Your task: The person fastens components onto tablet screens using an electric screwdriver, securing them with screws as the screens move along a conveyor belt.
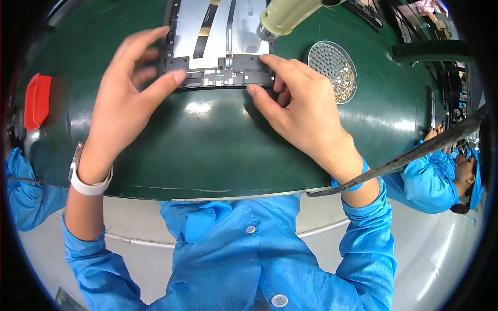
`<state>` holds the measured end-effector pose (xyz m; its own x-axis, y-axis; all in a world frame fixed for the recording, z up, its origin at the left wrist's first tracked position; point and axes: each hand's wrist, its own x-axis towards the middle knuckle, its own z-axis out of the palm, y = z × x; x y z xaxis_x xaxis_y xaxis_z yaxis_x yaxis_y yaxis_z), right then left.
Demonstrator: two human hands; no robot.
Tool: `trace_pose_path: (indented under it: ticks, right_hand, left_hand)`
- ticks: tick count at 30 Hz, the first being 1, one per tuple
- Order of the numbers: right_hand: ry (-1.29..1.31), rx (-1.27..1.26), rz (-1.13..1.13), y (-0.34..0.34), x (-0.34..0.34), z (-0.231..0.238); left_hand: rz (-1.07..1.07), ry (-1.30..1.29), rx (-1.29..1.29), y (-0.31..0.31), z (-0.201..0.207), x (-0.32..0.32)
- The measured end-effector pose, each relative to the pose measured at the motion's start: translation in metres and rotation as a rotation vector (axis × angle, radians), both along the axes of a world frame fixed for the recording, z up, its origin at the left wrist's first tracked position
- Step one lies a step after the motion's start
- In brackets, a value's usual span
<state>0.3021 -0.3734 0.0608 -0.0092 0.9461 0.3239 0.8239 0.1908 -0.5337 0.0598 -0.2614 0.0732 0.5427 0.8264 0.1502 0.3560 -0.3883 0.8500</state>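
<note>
An opened tablet (248,31) lies at the far middle of the bench, its silver inner plate facing up. A dark flat ribbon cable (207,26) runs along that plate. Across the near end are black plastic modules (250,63) and a small circuit board (219,78). My right hand (306,101) has the near right corner between thumb and index finger, the index on the black module and the thumb at the near edge. My left hand (124,93) is spread beside the left edge, its thumb over the near left corner and its other fingers somewhat blurred.
A pale yellow-green powered screwdriver (288,18) hangs above the tablet's right side. Right of it stands a round metal dish (322,58) with holes and many tiny screws (345,85). A red tray (39,101) is at left. A dark strap (404,154) crosses the right side, near a co-worker (433,179).
</note>
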Motion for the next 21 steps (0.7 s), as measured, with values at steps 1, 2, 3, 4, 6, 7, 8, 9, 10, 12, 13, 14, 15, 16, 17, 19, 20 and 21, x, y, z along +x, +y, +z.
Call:
trace_pose_path:
  ticks: [1, 2, 3, 4, 6, 7, 8, 9, 10, 12, 13, 14, 15, 16, 17, 19, 20, 21]
  right_hand:
    - [0.018, -0.009, -0.003, 0.002, -0.001, -0.001]
    - [0.092, -0.032, 0.009, 0.004, -0.003, -0.004]
    - [0.090, -0.024, 0.016, 0.004, -0.004, -0.003]
    - [0.080, -0.055, 0.029, 0.004, -0.005, -0.001]
    - [0.136, -0.073, 0.071, -0.001, -0.005, -0.004]
    - [0.178, -0.081, 0.105, -0.004, -0.008, -0.004]
    - [0.225, -0.122, 0.142, -0.006, -0.013, -0.001]
    - [0.262, -0.160, 0.170, -0.010, -0.016, 0.006]
    - [0.303, -0.121, 0.193, -0.010, -0.018, 0.008]
    - [0.342, 0.042, 0.154, -0.015, -0.012, 0.004]
    - [0.319, 0.159, 0.119, -0.015, -0.003, 0.010]
    - [0.345, 0.283, 0.045, -0.016, 0.008, 0.012]
    - [0.467, 0.252, -0.075, -0.025, 0.018, 0.015]
    - [0.652, 0.343, -0.136, -0.022, 0.017, 0.018]
    - [0.838, 0.430, -0.192, -0.018, 0.015, 0.022]
    - [0.852, 0.420, -0.221, -0.001, 0.003, 0.037]
    - [0.866, 0.388, -0.254, 0.007, -0.002, 0.040]
    - [0.877, 0.395, -0.236, 0.015, 0.001, 0.039]
  left_hand:
    - [0.064, -0.127, -0.388, -0.006, 0.000, -0.003]
    - [0.071, -0.129, -0.382, -0.007, 0.002, -0.003]
    - [0.127, -0.206, -0.454, -0.008, 0.006, 0.001]
    - [0.191, -0.280, -0.518, -0.010, 0.011, 0.000]
    - [0.131, -0.334, -0.643, -0.011, 0.010, -0.008]
    - [0.059, -0.379, -0.766, -0.012, 0.012, -0.013]
    - [0.068, -0.357, -0.665, -0.020, 0.007, -0.015]
    - [0.064, -0.340, -0.562, -0.031, 0.005, -0.017]
    - [0.108, -0.375, -0.648, -0.035, 0.008, -0.026]
    - [0.203, -0.428, -0.769, -0.039, 0.013, -0.044]
    - [0.202, -0.423, -0.735, -0.038, 0.019, -0.057]
    - [0.235, -0.532, -0.799, -0.036, 0.027, -0.072]
    - [0.265, -0.642, -0.862, -0.029, 0.034, -0.087]
    - [0.249, -0.643, -0.838, -0.018, 0.040, -0.102]
    - [0.236, -0.647, -0.815, -0.005, 0.046, -0.117]
    - [0.293, -0.668, -0.652, 0.036, 0.047, -0.136]
    - [0.283, -0.629, -0.588, 0.065, 0.048, -0.147]
    - [0.219, -0.650, -0.591, 0.102, 0.045, -0.168]
